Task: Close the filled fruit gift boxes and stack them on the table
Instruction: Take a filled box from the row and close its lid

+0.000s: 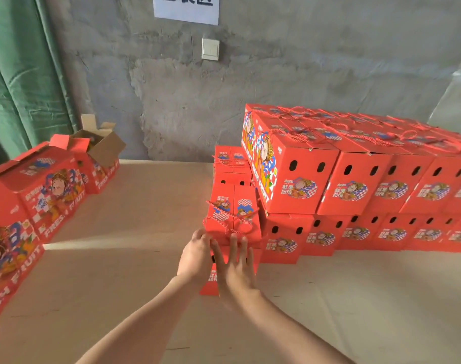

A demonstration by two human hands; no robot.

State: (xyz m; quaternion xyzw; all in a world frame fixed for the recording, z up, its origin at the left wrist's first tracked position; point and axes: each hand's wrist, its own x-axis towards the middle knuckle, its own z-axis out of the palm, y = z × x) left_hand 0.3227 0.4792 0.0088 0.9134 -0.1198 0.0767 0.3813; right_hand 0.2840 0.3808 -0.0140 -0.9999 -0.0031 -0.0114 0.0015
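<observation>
A closed red fruit gift box [233,219] with a red rope handle stands on the table [145,206], at the left end of a large two-tier stack of closed red boxes [355,185]. Another closed box [232,164] stands behind it. My left hand [195,258] rests against the box's near left edge, fingers loosely bent. Flat on the box's front face lies my right hand [236,269], its fingers straight and spread. Several open red boxes [48,185] with raised flaps stand along the table's left side.
A bare concrete wall with a white switch [210,49] and a paper sign [186,7] is behind the table. A green curtain [21,74] hangs at the left. Bare tabletop lies between the left boxes and the stack.
</observation>
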